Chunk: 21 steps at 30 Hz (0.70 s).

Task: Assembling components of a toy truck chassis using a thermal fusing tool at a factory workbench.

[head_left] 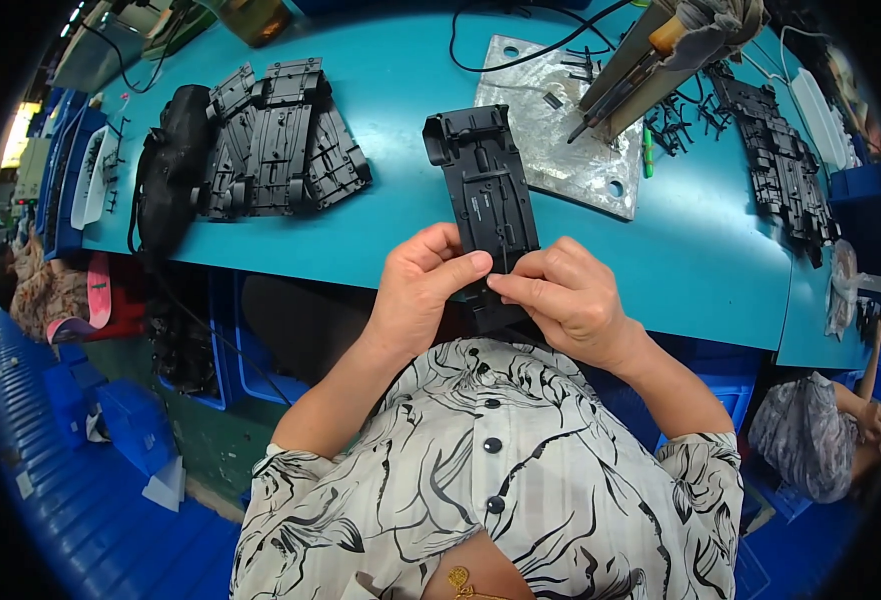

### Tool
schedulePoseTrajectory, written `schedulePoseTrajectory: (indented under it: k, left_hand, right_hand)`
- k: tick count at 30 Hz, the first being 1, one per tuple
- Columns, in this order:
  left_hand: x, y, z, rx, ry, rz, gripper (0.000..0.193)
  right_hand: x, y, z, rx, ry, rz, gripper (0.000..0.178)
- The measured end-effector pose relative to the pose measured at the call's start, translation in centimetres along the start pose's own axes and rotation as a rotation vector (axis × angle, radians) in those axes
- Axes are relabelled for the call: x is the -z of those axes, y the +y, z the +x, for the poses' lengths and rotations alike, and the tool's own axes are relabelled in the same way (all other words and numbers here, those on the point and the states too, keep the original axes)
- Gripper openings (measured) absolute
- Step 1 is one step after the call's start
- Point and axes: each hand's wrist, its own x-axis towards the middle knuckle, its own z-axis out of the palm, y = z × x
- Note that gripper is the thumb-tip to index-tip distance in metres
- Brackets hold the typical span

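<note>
A long black moulded plastic part [488, 195] with ribs, small posts and a curved lip at its far end is held at the table's near edge, close to my body. My left hand [426, 285] is closed round its left edge, the thumb lying on its face. From the other side, my right hand [573, 305] has its thumb and forefinger pinched together against the part's lower face. Whatever sits between those fingertips is too small or too hidden to make out. The near end of the part dips below both hands.
Similar black parts lie stacked [281, 150] at the left beside a black bundle [173, 165], and more stand along the right [776, 160]. Ahead, a metal plate [561, 130] carries an upright fixture [651, 70]. Small black pieces [671, 125] and a green pen [648, 153] lie nearby.
</note>
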Motion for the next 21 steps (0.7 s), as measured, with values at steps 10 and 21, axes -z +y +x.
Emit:
schedulePoseTrajectory:
  k: [10, 21]
  left_hand:
    - [-1.3, 0.3, -1.4, -0.199, 0.178, 0.033, 0.011]
    - [-1.5, 0.3, -2.0, -0.348, 0.23, 0.074, 0.011]
  right_hand:
    - [-1.1, -1.5, -0.2, -0.232, 0.208, 0.114, 0.027]
    - [-1.7, -2.5, 0.6, -0.831, 0.154, 0.724, 0.009]
